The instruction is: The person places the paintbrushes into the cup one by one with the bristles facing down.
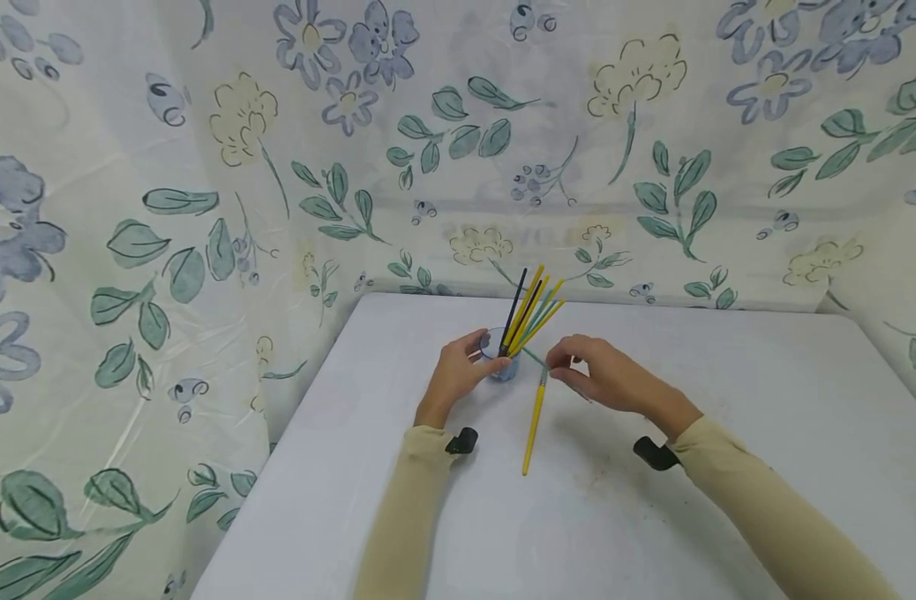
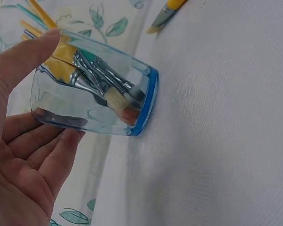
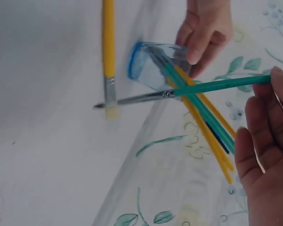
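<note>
My left hand (image 1: 456,377) grips a clear plastic cup (image 2: 96,115) with a blue base, thumb on one side and fingers on the other. Several paintbrushes (image 1: 531,315) stand in it bristles down, their yellow, green and dark handles leaning right over the rim. Between thumb and fingers, my right hand (image 1: 611,377) pinches a green paintbrush (image 3: 221,84) by the handle, to the right of the cup. Its thin dark tip points left in the right wrist view. A yellow flat paintbrush (image 1: 533,429) with pale bristles lies on the table just in front of the cup.
The white table (image 1: 315,500) reaches back to a floral cloth (image 1: 563,150) hanging behind it and along the left side. Small dark specks dot the tabletop near the right forearm. A black wrist camera (image 1: 655,454) sits under the right sleeve, another (image 1: 462,441) beside the left.
</note>
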The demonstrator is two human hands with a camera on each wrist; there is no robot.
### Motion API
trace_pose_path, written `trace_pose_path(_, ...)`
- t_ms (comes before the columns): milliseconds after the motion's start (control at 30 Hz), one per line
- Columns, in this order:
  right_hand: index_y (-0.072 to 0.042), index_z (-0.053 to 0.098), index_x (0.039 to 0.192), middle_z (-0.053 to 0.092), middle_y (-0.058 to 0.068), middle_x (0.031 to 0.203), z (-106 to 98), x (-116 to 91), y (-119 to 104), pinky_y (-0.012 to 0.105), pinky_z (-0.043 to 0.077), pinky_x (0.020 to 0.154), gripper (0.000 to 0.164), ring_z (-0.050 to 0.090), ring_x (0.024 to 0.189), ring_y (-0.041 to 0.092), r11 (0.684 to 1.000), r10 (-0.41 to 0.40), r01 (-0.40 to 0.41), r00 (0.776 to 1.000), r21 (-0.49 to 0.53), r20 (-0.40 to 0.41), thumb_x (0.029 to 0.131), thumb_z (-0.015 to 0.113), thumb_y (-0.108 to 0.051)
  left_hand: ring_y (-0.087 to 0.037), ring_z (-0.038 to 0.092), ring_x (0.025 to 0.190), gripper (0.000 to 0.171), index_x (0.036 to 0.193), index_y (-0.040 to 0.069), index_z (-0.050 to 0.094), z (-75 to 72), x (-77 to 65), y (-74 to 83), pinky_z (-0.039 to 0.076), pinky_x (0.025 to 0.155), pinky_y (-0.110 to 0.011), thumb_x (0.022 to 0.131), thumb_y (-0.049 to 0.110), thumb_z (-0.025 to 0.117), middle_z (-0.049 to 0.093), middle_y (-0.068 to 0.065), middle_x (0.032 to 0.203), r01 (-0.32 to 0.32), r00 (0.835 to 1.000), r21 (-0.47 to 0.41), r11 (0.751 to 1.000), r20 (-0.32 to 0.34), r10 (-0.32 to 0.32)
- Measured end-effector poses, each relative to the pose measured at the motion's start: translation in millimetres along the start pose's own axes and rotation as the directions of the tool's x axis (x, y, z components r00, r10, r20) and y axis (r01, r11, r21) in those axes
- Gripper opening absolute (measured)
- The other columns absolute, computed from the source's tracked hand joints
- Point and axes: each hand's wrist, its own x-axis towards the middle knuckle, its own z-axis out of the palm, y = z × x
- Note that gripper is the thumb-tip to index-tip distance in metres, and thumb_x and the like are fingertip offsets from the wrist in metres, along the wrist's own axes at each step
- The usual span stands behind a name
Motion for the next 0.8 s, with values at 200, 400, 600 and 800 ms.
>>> trace_pose_path(200,-0.009,0.071,0.110,0.074,0.002,0.102,-5,8,-3,0.038,0.060,0.087,0.012,0.064,0.095,0.017,0.996,0.040,-0.024,0.982,0.086,-0.186,0.097,0.071,-0.011,-0.031,0.055,0.143,0.085,0.154,0.011,0.049,0.3,0.0,0.6,0.050,0.119,-0.043,0.085,0.042,0.085,0.054,-0.014,0.156,-0.007,1.000,0.011,1.000,0.001,0.007)
trace_pose_path(400,-0.005,0.071,0.110,0.075,0.008,0.103,-6,15,-3,0.025,0.058,0.082,0.015,0.064,0.092,0.020,0.979,0.119,-0.053,0.932,0.197,-0.342,0.099,0.070,-0.015,-0.032,0.053,0.144,0.085,0.154,0.010,0.048,1.1,1.2,-1.5,0.049,0.119,-0.043,0.084,0.041,0.085,0.053,-0.014,0.156,-0.014,1.000,0.006,1.000,0.001,0.014)
trace_pose_path(600,-0.002,0.071,0.111,0.075,0.011,0.104,-4,22,-5,0.019,0.055,0.078,0.018,0.065,0.088,0.019,0.967,0.145,-0.032,0.885,0.253,-0.443,0.099,0.070,-0.016,-0.031,0.054,0.144,0.085,0.155,0.011,0.048,0.5,1.3,-1.5,0.049,0.120,-0.043,0.084,0.042,0.085,0.054,-0.014,0.156,-0.011,1.000,0.003,1.000,0.002,0.011)
trace_pose_path(800,-0.001,0.071,0.109,0.075,0.015,0.105,3,32,-8,0.013,0.052,0.076,0.019,0.065,0.087,0.019,0.940,0.189,-0.005,0.840,0.341,-0.508,0.098,0.071,-0.016,-0.031,0.054,0.144,0.085,0.154,0.012,0.049,0.4,0.6,-1.0,0.049,0.120,-0.043,0.084,0.042,0.085,0.054,-0.014,0.156,-0.003,1.000,-0.007,1.000,0.001,0.003)
